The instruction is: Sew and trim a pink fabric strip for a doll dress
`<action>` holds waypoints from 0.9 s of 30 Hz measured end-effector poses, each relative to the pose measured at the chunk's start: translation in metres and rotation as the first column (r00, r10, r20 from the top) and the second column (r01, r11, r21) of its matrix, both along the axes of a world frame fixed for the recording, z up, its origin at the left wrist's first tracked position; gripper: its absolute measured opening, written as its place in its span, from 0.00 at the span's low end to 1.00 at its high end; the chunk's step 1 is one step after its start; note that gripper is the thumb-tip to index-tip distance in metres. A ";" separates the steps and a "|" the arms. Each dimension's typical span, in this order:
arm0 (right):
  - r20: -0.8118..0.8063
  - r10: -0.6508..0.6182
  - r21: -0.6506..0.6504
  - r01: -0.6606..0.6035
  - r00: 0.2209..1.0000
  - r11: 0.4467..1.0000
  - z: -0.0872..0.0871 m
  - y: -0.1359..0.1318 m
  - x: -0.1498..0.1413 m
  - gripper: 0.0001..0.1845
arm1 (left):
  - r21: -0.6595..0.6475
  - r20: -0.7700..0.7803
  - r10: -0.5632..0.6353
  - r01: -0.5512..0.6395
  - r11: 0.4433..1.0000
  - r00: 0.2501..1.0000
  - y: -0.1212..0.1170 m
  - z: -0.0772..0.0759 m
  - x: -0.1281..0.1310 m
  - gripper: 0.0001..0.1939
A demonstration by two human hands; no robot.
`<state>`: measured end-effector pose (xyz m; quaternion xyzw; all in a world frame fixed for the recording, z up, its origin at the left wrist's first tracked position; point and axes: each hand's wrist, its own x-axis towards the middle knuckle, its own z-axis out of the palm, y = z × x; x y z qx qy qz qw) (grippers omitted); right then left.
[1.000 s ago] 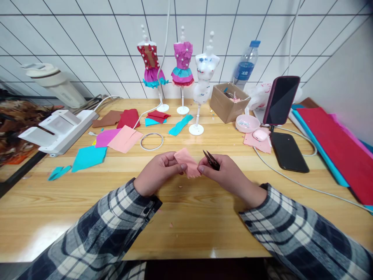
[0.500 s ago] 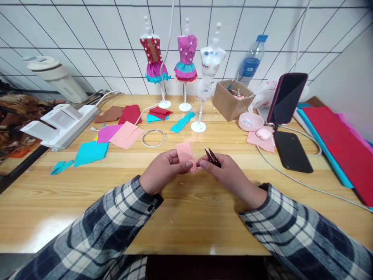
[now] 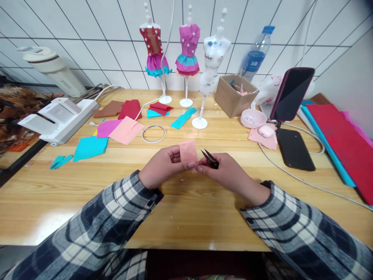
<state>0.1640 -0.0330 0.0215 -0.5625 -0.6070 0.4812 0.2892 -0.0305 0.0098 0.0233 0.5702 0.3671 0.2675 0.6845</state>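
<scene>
Between thumb and fingers, my left hand [image 3: 164,165] pinches a small piece of pink crepe paper [image 3: 188,151] above the table. My right hand [image 3: 225,169] is closed around dark thread snips [image 3: 210,158], whose two pointed blades stick up and to the left, slightly apart. Its thumb and index fingertip meet at the paper's lower right edge, close to my left thumb. Beyond my hands stands a white mini mannequin [image 3: 212,62] with small coloured marks. Two more mannequins wear little paper dresses: a red and brown one [image 3: 153,48] and a purple one [image 3: 189,50].
Coloured paper pieces [image 3: 90,148] and a ring-shaped roll of tape [image 3: 154,133] lie at the left and middle. At the right are a cardboard box [image 3: 233,101], a pink dish [image 3: 253,118], an upright phone [image 3: 293,94], a black phone [image 3: 295,149] and a cable [image 3: 305,186].
The pink paper has turned more upright, and its lower edge is now gathered at my fingertips. My right hand's fingertips left the paper briefly and are back against its edge. The view has tilted down slightly.
</scene>
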 end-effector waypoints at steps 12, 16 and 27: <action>-0.062 -0.055 -0.028 0.053 0.997 0.998 -0.005 -0.002 -0.003 0.12 | 0.038 -0.051 0.053 -0.051 0.998 0.997 -0.004 0.003 0.002 0.14; -0.189 -0.043 0.040 0.051 0.981 0.998 -0.007 -0.003 0.002 0.19 | -0.004 -0.047 0.089 -0.089 0.996 0.995 0.003 0.003 -0.006 0.13; 0.023 0.312 -0.019 -0.311 0.950 0.950 -0.012 -0.004 0.007 0.25 | -0.174 -0.039 -0.044 0.037 0.984 0.998 0.015 0.001 -0.016 0.12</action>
